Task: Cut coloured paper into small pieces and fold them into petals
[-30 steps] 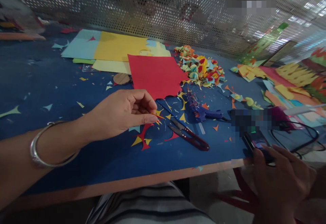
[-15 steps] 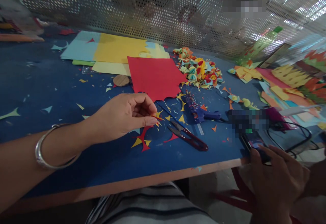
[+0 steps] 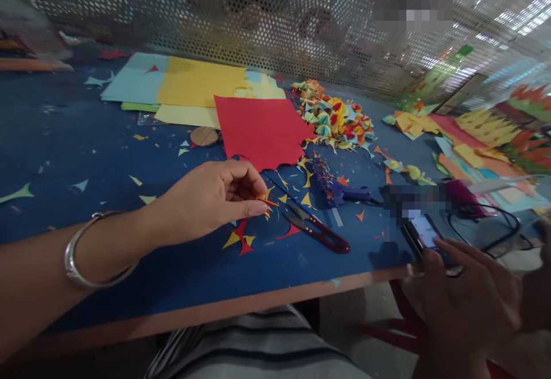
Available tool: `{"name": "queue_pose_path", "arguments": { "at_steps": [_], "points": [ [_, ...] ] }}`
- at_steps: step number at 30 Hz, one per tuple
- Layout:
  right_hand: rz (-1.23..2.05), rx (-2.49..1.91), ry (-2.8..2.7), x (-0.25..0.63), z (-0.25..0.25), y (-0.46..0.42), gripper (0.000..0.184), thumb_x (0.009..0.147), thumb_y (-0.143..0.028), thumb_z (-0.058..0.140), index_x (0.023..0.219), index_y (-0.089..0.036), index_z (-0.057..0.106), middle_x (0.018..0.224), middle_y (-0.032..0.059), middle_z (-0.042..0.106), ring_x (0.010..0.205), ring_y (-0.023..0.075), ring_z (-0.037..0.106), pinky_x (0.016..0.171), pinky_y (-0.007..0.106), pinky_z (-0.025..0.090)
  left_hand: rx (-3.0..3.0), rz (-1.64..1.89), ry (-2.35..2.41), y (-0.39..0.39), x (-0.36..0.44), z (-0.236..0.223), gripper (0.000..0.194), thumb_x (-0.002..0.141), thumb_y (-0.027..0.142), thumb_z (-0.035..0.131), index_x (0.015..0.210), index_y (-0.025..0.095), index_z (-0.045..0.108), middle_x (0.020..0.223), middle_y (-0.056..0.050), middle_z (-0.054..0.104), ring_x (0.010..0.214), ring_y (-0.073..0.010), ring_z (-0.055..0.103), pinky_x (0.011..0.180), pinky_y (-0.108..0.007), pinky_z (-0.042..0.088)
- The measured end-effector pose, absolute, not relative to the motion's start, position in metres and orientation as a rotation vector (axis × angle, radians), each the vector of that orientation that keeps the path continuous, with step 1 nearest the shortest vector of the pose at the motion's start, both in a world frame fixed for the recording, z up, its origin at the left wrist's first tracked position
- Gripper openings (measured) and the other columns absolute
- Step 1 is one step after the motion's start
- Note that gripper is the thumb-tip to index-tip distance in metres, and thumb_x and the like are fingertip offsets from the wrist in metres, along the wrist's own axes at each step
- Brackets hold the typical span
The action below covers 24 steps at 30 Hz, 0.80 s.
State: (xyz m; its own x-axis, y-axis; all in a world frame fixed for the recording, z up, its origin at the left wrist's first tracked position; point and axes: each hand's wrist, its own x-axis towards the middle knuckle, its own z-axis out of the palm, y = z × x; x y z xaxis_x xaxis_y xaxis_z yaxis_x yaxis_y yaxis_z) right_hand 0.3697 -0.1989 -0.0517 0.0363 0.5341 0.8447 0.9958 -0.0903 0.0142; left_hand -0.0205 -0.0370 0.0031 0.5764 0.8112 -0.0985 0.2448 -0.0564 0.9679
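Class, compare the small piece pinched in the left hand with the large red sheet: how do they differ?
Size: the paper piece shows only as a small sliver, while the red sheet is far larger.
Pose: the left hand pinches the paper piece; the red sheet lies flat, partly over a pale yellow sheet.
Colour: the paper piece looks mostly orange, the red sheet plain red.
Shared: both look like paper.

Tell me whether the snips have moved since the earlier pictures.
No: the snips lie in the same place against the red sheet and the table's front edge; only the camera view has shifted slightly.
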Motion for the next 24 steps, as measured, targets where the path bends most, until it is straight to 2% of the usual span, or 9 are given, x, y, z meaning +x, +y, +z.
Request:
{"name": "queue_pose_path", "arguments": {
  "at_steps": [4, 7, 14, 18, 24],
  "points": [
    [-0.544, -1.583, -1.758, 0.317, -0.029, -0.183, 0.016, 0.087, -0.016, 0.072, 0.101, -0.022, 0.073, 0.095, 0.0067, 0.077, 0.085, 0.0247, 0.072, 0.086, 0.042, 0.054, 1.591, 0.606, 0.882, -0.039, -0.02, 0.002, 0.025, 0.08, 0.033, 0.08, 0.092, 0.017, 0.064, 0.082, 0.001, 0.067, 0.073, -0.0108, 0.062, 0.07, -0.023, 0.054],
    [-0.255, -1.421, -1.969, 0.278, -0.009, -0.162, 0.019, 0.087, -0.012, 0.07, 0.104, -0.021, 0.071, 0.096, 0.0061, 0.075, 0.088, 0.0217, 0.071, 0.083, 0.037, 0.055, 1.564, 0.658, 0.845, -0.039, -0.019, -0.001, 0.025, 0.081, 0.028, 0.08, 0.096, 0.017, 0.063, 0.084, 0.001, 0.068, 0.075, -0.01, 0.063, 0.073, -0.023, 0.054],
    [0.187, -1.279, -2.202, 0.222, 0.023, -0.106, 0.021, 0.095, -0.025, 0.067, 0.114, -0.017, 0.067, 0.101, 0.0043, 0.073, 0.084, 0.0131, 0.069, 0.081, 0.026, 0.055, 1.515, 0.762, 0.798, -0.036, -0.018, -0.002, 0.027, 0.082, 0.026, 0.08, 0.1, 0.016, 0.063, 0.089, -0.001, 0.067, 0.078, -0.0106, 0.065, 0.074, -0.024, 0.055],
    [0.45, -1.208, -2.274, 0.207, 0.027, -0.087, 0.025, 0.095, -0.031, 0.067, 0.116, -0.016, 0.068, 0.103, 0.0047, 0.073, 0.085, 0.012, 0.069, 0.077, 0.023, 0.055, 1.511, 0.775, 0.803, -0.036, -0.017, 0.001, 0.025, 0.08, 0.022, 0.078, 0.098, 0.015, 0.062, 0.086, -0.001, 0.066, 0.076, -0.0111, 0.064, 0.071, -0.025, 0.054],
    [0.563, -1.206, -2.207, 0.206, 0.022, -0.082, 0.022, 0.096, -0.03, 0.066, 0.113, -0.017, 0.069, 0.102, 0.0032, 0.074, 0.081, 0.01, 0.07, 0.076, 0.021, 0.055, 1.601, 0.75, 0.794, -0.036, -0.02, 0.001, 0.024, 0.084, 0.024, 0.075, 0.101, 0.015, 0.062, 0.091, -0.004, 0.068, 0.08, -0.0137, 0.067, 0.073, -0.028, 0.055]
  ]
}}
